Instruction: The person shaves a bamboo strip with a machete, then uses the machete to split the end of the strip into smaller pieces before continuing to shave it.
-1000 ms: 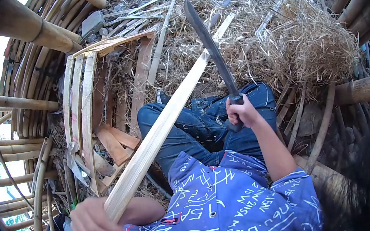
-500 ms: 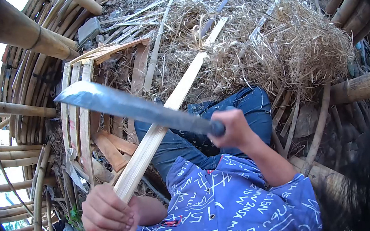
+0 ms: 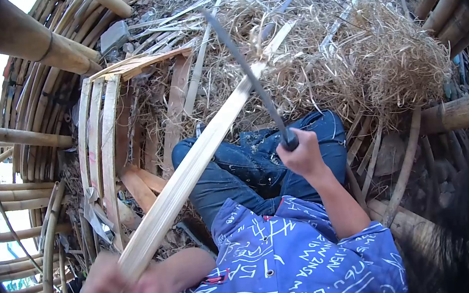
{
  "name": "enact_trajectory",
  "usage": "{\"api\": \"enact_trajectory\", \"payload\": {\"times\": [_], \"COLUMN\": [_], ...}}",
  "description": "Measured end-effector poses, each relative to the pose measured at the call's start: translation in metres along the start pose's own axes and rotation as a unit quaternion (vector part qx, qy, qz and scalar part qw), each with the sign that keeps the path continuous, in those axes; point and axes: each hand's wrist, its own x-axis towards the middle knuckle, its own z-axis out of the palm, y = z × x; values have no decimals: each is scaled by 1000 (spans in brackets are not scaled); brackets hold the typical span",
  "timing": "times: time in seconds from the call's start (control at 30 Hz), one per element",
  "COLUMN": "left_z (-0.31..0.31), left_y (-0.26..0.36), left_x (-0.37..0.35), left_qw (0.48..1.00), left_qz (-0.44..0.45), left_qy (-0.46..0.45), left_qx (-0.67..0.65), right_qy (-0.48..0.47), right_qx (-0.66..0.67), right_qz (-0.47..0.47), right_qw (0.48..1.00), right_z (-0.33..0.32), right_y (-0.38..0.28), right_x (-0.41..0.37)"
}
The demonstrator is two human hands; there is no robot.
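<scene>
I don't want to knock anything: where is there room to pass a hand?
Over the jeans, between bamboo strip and right hand, though the machete is close. Crowded: shavings lie thick ahead; wooden slats fill the left.

The shirt [image 3: 293, 258] is blue, with white letters and lines, some red marks at the left, and small round buttons. The jeans [image 3: 229, 177] are darker blue, having pale flecks.
</scene>
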Motion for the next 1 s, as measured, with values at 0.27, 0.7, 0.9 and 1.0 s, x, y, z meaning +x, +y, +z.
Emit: {"api": "enact_trajectory", "payload": {"times": [0.27,0.7,0.9,1.0], "left_z": [8,-3,-11,-19], "left_y": [-10,2,16,13], "left_x": [-1,12,3,17], "left_qw": [999,999,999,1000], "left_qz": [-41,-2,-25,-6], "left_qy": [-19,11,-24,0], "left_qx": [26,48,6,16], "right_qy": [-12,-37,50,-2], "right_qx": [-86,-105,-186,-53], "right_qz": [-28,-182,21,-17], "right_qw": [996,977,981,998], "right_z": [7,15,0,5], "right_y": [15,-20,52,0], "right_x": [25,6,64,29]}}
